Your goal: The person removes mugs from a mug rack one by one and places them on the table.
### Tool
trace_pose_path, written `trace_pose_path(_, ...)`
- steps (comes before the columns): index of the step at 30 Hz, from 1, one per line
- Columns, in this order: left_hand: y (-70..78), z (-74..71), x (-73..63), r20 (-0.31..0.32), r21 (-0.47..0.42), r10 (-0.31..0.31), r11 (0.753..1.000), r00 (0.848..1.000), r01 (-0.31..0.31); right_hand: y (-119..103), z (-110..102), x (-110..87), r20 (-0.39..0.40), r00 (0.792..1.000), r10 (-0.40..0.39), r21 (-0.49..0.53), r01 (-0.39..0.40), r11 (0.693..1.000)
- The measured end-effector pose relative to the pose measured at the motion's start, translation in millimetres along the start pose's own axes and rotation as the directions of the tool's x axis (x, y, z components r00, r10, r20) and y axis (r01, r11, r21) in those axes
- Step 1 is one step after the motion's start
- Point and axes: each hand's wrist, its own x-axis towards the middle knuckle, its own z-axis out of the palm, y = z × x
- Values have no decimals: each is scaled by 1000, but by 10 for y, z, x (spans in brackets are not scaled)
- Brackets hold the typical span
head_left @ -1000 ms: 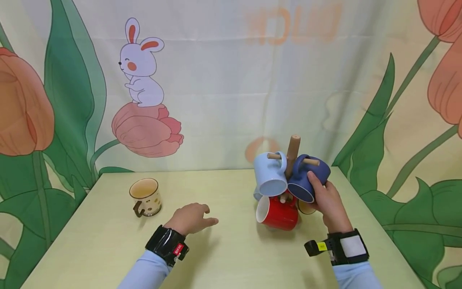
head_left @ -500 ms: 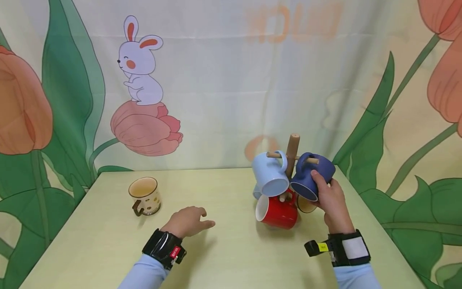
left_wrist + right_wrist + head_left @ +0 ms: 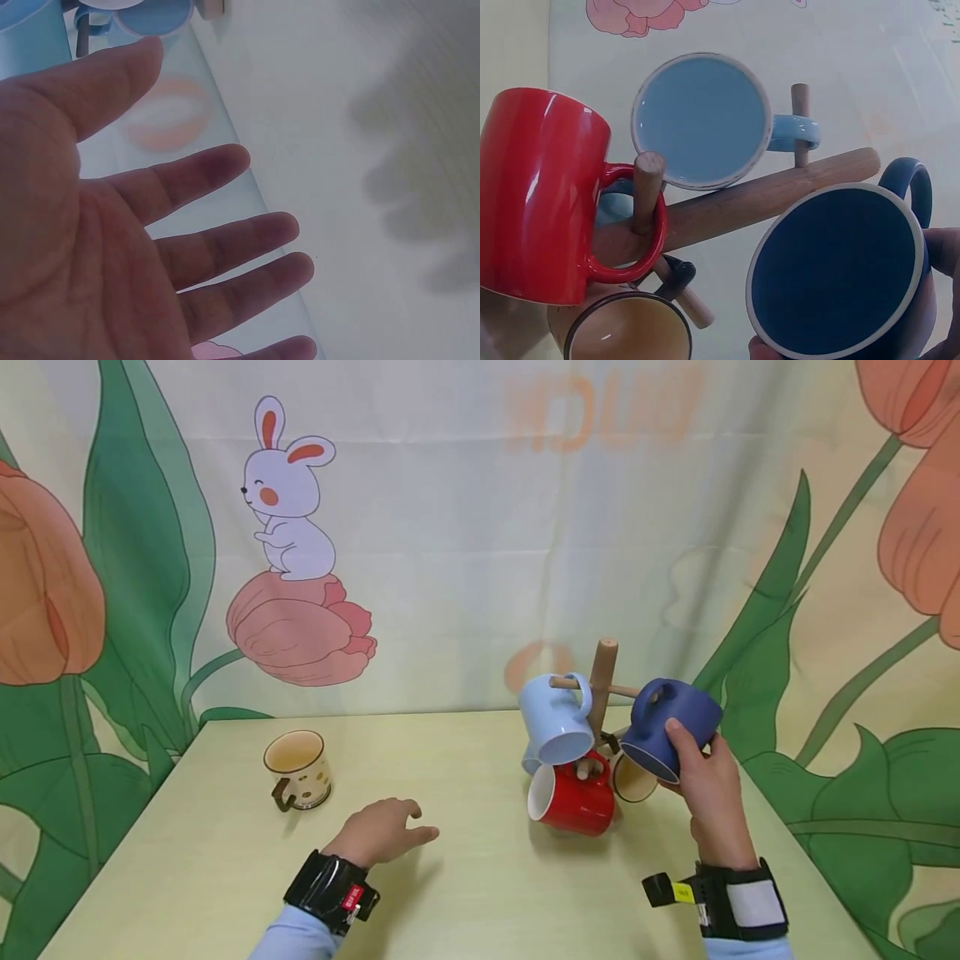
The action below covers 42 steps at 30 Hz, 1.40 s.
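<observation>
My right hand grips the dark blue mug, thumb on its near side. That mug is tilted, its mouth facing down toward me. Its handle lies at the right end of the mug tree's upper peg; I cannot tell if the peg tip is still inside the handle. In the right wrist view the dark blue mug shows its wide mouth beside the wooden post. Over the table, my left hand holds nothing, fingers apart; its palm fills much of the left wrist view.
A light blue mug and a red mug hang on the mug tree. Lower down are a cream mug and another light blue one, partly hidden. A spotted cream mug stands upright at the table's left.
The dark blue mug has moved right along the peg with my right hand, away from the post. My left hand has drifted slightly left and down in the head view.
</observation>
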Motion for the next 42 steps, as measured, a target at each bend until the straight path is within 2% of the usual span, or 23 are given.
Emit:
trace_pose_path(7, -31, -23, -15, -22, 7, -6, 1000, 1000, 6, -85, -27, -152, -61, 996, -71, 16, 72, 997)
trace_pose_path(13, -4, -76, -23, -35, 4, 1, 1000, 999, -1, -230, 18, -303, -49, 990, -131, -2, 131, 991)
trace_pose_path(20, -4, -112, -37, -65, -7, -5, 1000, 998, 5, -368, 175, -498, 18, 977, -214, -32, 214, 976)
trace_pose_path(28, -8, -196, -110, -65, -45, -6, 999, 998, 3, -379, 504, -682, 161, 955, -249, -115, 269, 956)
trace_pose_path(37, -13, -278, -207, -30, -112, -11, 994, 999, 8, -199, 897, -745, 288, 902, -322, -104, 364, 926)
trace_pose_path(40, -14, -316, -240, -16, -132, -20, 991, 1000, 17, -107, 1018, -754, 309, 890, -336, -122, 387, 914)
trace_pose_path(42, -11, -344, -259, -4, -150, -22, 989, 1000, 21, -35, 1092, -760, 321, 889, -327, -155, 390, 908)
